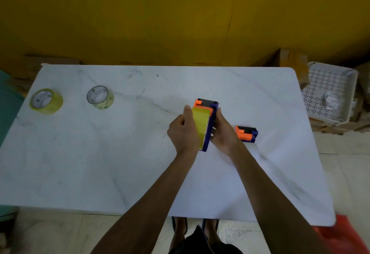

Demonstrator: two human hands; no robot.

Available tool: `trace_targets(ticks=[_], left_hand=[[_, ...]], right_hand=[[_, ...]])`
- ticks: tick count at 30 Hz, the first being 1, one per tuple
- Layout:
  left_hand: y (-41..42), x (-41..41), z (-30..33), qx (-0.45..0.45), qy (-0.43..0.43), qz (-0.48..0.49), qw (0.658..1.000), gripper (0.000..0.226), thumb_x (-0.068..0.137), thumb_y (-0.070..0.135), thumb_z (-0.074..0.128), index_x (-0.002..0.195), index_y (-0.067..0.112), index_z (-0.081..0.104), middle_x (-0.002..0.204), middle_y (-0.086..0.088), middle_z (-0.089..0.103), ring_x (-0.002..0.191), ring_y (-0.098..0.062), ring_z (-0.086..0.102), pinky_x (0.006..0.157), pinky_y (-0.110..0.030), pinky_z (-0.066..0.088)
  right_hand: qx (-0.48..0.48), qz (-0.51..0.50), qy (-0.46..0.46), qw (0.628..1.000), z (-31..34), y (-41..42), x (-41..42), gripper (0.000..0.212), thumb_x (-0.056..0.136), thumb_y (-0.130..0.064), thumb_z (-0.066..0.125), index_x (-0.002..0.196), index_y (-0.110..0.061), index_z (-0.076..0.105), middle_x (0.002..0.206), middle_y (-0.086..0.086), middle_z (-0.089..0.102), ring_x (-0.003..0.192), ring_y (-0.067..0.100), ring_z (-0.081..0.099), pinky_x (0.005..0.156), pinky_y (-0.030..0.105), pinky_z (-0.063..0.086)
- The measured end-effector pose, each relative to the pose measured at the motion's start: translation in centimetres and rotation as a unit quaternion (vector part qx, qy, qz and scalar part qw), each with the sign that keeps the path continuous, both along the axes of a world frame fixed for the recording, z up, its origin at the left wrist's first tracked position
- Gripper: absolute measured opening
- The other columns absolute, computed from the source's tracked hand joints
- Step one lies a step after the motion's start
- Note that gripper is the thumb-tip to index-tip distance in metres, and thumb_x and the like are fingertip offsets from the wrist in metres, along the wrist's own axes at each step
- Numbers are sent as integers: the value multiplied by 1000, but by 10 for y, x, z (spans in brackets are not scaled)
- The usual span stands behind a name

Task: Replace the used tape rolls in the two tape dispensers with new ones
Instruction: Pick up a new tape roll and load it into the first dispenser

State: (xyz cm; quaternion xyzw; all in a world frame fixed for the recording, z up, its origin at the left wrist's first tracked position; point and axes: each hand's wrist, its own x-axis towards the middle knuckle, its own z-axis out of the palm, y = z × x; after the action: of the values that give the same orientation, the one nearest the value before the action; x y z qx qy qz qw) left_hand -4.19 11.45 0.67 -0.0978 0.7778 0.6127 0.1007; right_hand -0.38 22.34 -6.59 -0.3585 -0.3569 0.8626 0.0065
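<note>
Here, both hands meet a little right of the middle of the white marbled worktop [100, 163], holding a tape dispenser [208, 121] with a blue frame and orange and black parts at its far end. A yellow tape roll [200, 127] sits in the dispenser. The left hand [183, 131] is curled against the roll's left face, thumb laid along its far side. The right hand [224, 133] is closed on the blue frame from the right, fingers wrapped over its edge. The dispenser is tilted on its side between the two palms; whether it touches the worktop cannot be told.

Just right of the right hand, a second dispenser [246, 133] in the same colours lies on the worktop. Near the far left corner lies a yellow roll [46, 101], and another roll [100, 97] rests to its right, well apart from the hands. Beyond the right edge sits a white perforated tray [312, 93].
</note>
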Motion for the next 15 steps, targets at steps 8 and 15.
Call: trace_targets(ticks=[8, 15], left_hand=[[10, 25, -33, -74, -19, -24, 997, 52, 85, 46, 53, 50, 14, 30, 48, -4, 33, 47, -16, 31, 48, -31, 30], [7, 44, -69, -127, -39, -30, 991, 55, 88, 40, 55, 46, 17, 29, 43, 1, 32, 45, -16, 29, 47, -28, 26]], right_hand=[[-73, -35, -34, 996, -17, -39, 28, 61, 97, -58, 24, 130, -18, 55, 107, 2, 72, 92, 14, 70, 66, 27, 55], [189, 28, -298, 935, -13, -59, 64, 70, 96, -58, 14, 78, -12, 63, 81, 13, 68, 80, 30, 67, 71, 40, 58]])
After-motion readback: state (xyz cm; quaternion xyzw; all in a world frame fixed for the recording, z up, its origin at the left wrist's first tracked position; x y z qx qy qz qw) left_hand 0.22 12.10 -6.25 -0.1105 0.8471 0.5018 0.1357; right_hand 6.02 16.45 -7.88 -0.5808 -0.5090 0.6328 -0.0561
